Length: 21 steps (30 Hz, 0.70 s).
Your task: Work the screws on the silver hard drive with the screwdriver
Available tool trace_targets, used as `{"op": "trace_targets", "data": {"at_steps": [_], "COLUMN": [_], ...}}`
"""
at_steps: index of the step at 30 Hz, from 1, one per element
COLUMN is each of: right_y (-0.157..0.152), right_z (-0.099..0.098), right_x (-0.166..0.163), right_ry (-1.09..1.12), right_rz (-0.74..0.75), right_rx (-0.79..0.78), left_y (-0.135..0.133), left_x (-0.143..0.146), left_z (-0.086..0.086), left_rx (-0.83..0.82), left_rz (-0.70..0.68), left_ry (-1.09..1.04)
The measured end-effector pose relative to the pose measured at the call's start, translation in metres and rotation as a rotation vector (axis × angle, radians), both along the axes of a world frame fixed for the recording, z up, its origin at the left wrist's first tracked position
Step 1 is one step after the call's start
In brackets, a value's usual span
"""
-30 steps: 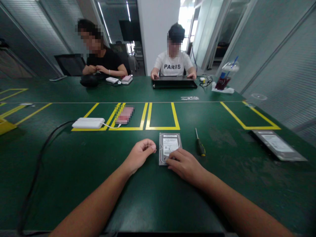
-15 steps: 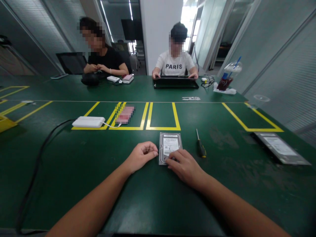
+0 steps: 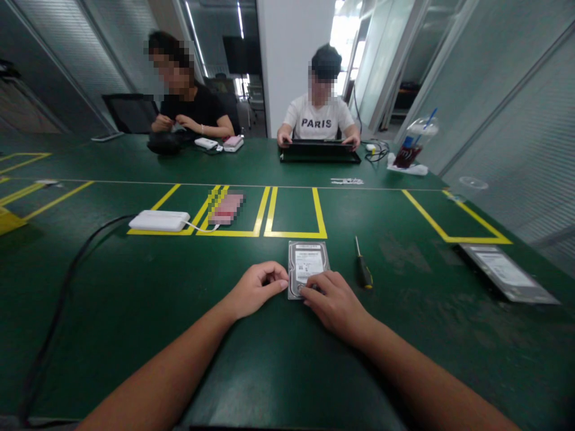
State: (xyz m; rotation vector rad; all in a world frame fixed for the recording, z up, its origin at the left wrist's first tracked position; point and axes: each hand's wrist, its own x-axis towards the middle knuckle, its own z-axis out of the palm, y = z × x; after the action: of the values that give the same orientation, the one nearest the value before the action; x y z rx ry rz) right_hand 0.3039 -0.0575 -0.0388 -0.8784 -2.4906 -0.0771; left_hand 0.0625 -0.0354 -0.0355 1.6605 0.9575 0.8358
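Note:
A silver hard drive (image 3: 309, 257) with a white label lies flat on the green table in front of me. At its left edge are the bent fingers and thumb of my left hand (image 3: 261, 288), closed, the tips touching the drive's side. My right hand (image 3: 335, 302) reaches over the drive's lower right part, fingers bent and tips together on its surface. Whatever may be between those right fingertips is hidden. To the right of the drive lies a screwdriver (image 3: 365, 271) with a black and yellow handle.
Farther right lies a larger metal device with a white label (image 3: 505, 267). A white power bank (image 3: 160, 220) with cables and a blurred pink item (image 3: 227, 209) lie among yellow tape outlines. Across the table sit two people, one holding a black panel (image 3: 320, 152). A drink cup (image 3: 411, 149) stands back right.
Both hands keep their places at the hard drive, with barely any finger movement. The whole view has shifted very slightly.

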Motion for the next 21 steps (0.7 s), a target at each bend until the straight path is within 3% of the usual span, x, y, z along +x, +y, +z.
{"op": "trace_targets", "data": {"at_steps": [9, 21], "right_y": [-0.001, 0.0005], "right_z": [-0.0007, -0.0018], "right_x": [0.0001, -0.001], "right_ry": [0.014, 0.018], "right_rz": [-0.015, -0.041], "right_rx": [0.015, 0.027], "left_y": [0.0026, 0.0042], "left_x": [-0.0007, -0.0016], "left_z": [0.0094, 0.0058], "left_rx": [0.202, 0.274], "left_rz": [-0.132, -0.153], "left_ry": [0.179, 0.262]}}
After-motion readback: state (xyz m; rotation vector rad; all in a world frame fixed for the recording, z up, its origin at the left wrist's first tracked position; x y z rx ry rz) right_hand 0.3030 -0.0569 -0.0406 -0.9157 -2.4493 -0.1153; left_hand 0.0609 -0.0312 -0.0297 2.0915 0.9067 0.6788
